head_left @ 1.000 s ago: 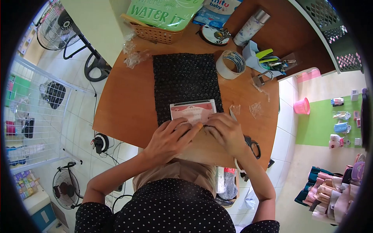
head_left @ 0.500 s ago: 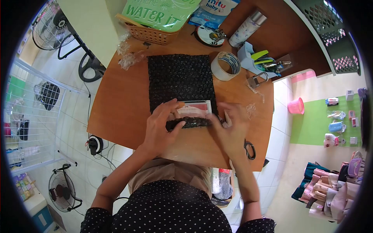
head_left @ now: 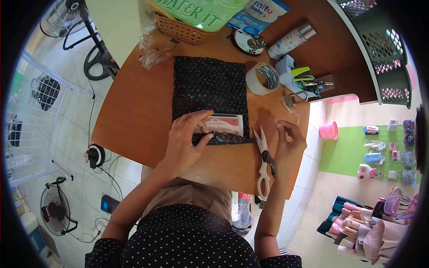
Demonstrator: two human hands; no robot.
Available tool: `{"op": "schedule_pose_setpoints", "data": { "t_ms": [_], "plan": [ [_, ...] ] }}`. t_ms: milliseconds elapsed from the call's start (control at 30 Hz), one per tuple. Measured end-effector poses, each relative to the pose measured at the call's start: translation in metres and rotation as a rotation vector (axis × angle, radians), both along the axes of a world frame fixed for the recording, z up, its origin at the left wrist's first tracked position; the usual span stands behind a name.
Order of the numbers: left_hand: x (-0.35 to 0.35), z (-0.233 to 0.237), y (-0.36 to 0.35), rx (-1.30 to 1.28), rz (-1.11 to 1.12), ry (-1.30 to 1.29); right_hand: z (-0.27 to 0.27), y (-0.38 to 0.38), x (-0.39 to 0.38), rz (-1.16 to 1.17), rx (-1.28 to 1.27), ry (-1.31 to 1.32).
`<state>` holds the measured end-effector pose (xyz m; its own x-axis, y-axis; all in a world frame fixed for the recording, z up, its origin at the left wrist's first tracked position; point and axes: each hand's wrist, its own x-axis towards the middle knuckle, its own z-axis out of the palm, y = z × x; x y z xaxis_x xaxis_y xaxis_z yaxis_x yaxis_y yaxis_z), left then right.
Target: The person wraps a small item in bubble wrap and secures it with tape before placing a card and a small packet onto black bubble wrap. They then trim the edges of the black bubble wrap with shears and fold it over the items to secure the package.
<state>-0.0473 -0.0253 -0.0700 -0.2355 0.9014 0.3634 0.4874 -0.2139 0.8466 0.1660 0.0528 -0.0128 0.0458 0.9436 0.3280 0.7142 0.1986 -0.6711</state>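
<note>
A sheet of black bubble wrap [head_left: 210, 85] lies on the wooden desk, its near edge folded up over a flat pink-and-white packet with a clear edge [head_left: 228, 121]. My left hand [head_left: 185, 136] grips the packet's left end, fingers over its top and thumb on the folded wrap. To the right, my right hand [head_left: 291, 140] is raised over the desk with fingers loosely curled and apart, and nothing shows in it. Between the wrap and my right forearm lie scissors [head_left: 264, 163] with pale handles and black parts, blades pointing away from me.
A roll of clear tape [head_left: 257, 82] stands right of the wrap, near a metal tape cutter [head_left: 295, 98] and a pale blue pen holder [head_left: 286, 71]. Behind are a brown basket [head_left: 181, 31], a blue pack [head_left: 259, 15] and a floral bottle [head_left: 292, 41]. Crumpled plastic [head_left: 154, 56] lies back left.
My right hand has left the packet and moved right, uncovering the scissors. My left hand keeps its grip on the packet. The head view has shifted slightly.
</note>
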Motion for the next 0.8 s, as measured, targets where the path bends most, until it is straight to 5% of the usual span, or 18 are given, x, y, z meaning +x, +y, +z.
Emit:
{"op": "schedule_pose_setpoints", "data": {
  "t_ms": [167,233,433,800],
  "plan": [
    [-0.001,-0.002,0.000,0.008,0.004,-0.003,0.009,0.003,0.007,0.107,-0.140,0.075],
    [-0.002,-0.003,-0.001,0.027,-0.009,0.010,0.010,-0.007,-0.003,0.241,-0.303,0.291],
    [-0.003,-0.002,-0.002,-0.016,-0.029,-0.035,0.017,-0.021,-0.043,0.680,-0.426,0.065],
    [-0.004,-0.003,-0.003,-0.014,-0.026,-0.093,0.004,0.000,-0.064,0.805,-0.475,-0.138]
  ]
}}
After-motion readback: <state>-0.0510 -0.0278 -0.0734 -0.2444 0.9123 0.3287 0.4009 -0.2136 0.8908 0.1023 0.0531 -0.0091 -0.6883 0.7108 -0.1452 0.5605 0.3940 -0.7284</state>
